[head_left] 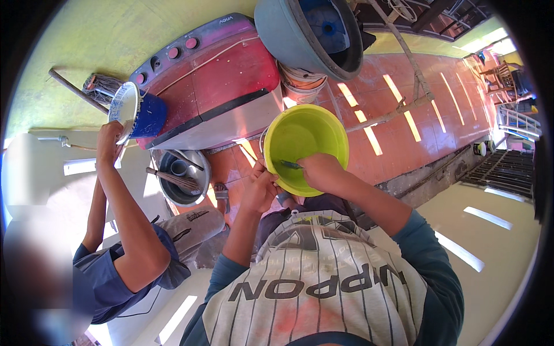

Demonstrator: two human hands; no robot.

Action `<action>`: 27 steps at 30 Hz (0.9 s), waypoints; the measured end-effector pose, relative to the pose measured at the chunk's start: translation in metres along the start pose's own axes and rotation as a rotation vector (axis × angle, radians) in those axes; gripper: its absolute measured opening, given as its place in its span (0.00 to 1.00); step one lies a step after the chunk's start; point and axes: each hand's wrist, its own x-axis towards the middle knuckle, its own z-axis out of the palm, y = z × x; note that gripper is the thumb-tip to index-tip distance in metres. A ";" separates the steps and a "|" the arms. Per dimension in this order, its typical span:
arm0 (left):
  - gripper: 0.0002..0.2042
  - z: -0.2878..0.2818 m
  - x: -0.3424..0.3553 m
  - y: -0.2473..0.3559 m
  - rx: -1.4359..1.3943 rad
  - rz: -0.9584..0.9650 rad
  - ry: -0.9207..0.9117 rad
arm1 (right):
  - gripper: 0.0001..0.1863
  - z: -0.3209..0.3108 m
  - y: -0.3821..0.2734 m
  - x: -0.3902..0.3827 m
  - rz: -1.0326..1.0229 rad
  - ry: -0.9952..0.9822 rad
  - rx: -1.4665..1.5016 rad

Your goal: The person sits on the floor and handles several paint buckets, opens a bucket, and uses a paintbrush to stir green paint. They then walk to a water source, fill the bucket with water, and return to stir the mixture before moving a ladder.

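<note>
A yellow-green plastic bucket (337,135) is in front of my body, its mouth facing up toward me. My left hand (259,187) is closed at the near left side of the bucket, by the rim and its thin wire handle. Over the near right rim reaches my right hand (323,172), closed round one end of a short dark tool (290,165). The tool's other end points left inside the bucket. Its exact kind does not show, as my fingers cover part of it. Nothing else can be made out inside the bucket.
A red twin-tub washing machine (231,75) stands ahead to the left. On its left end, a co-worker's hand (109,138) is at a paint-smeared blue bucket (151,115). A grey basin (202,187) holds a whisk broom. A large grey tub (277,34) sits at the back.
</note>
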 end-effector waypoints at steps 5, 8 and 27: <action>0.12 0.009 -0.002 -0.015 0.069 -0.113 -0.055 | 0.16 0.008 0.026 -0.012 0.199 0.199 0.021; 0.11 0.026 0.005 -0.022 0.104 -0.135 -0.124 | 0.16 0.001 0.057 -0.033 0.341 0.197 -0.039; 0.14 0.240 0.143 -0.181 0.379 -0.510 -0.432 | 0.17 -0.036 0.263 -0.224 0.655 0.360 0.265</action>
